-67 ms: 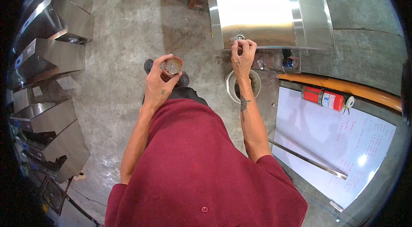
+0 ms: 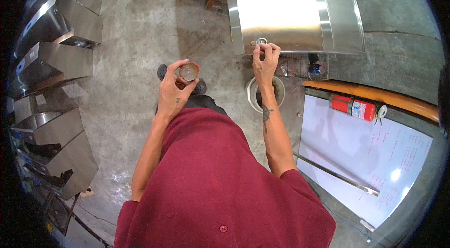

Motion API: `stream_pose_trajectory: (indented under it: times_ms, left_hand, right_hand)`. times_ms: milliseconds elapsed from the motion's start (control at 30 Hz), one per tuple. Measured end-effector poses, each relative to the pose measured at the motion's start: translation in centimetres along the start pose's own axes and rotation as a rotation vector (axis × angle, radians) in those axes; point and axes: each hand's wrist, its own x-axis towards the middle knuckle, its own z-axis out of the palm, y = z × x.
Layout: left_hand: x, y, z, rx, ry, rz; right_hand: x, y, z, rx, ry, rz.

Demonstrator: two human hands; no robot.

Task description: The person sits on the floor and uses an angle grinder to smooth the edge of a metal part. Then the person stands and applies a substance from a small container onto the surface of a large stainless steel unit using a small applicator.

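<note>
Between the thumb and fingers of my left hand (image 2: 172, 89) is a small round container (image 2: 189, 71), with its open mouth up, a reddish rim and a pale inside. It is held over the floor, above my dark shoes. My right hand (image 2: 266, 63) reaches further forward, to the near edge of a shiny metal worktop (image 2: 281, 39). Its thumb and fingers are pinched together, fingertips down at the metal. Right at the fingertips shows a small, shiny, ring-like thing (image 2: 261, 41); whether the fingers grip it or something smaller is hidden.
Below my right forearm stands a white bucket (image 2: 249, 96). Further right are a red fire extinguisher (image 2: 351, 106), an orange pipe (image 2: 375, 96), a whiteboard (image 2: 347, 154) and a metal bar (image 2: 335, 173). Several stainless steel units (image 2: 56, 63) line the left side.
</note>
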Motion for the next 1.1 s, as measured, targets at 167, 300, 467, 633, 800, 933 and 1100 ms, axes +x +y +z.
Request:
stream_pose_trajectory:
  times_ms: [167,300,467,633,800,933,1100]
  left_hand:
    - [0.1,-0.1,0.0,0.001,0.010,-0.007]
    - [1.0,-0.2,0.3,-0.005,0.025,0.002]
    - [1.3,-0.2,0.3,-0.004,0.023,-0.005]
    - [1.4,0.0,0.4,-0.008,0.022,0.011]
    - [1.7,0.1,0.6,-0.029,0.022,0.002]
    - [1.8,0.2,0.7,-0.013,0.014,-0.009]
    - [2.0,0.1,0.9,-0.010,0.005,-0.003]
  right_hand:
    - [0.1,0.2,0.2,0.011,0.035,-0.029]
    - [0.7,0.7,0.5,0.008,0.030,-0.013]
    - [0.9,1.1,0.6,-0.003,0.043,-0.064]
    - [0.6,1.1,0.5,0.011,0.009,0.011]
    - [0.7,1.1,0.5,0.016,0.019,-0.020]
    - [0.7,0.9,0.6,0.013,0.033,-0.037]
    - [0.8,0.5,0.2,0.007,0.055,0.008]
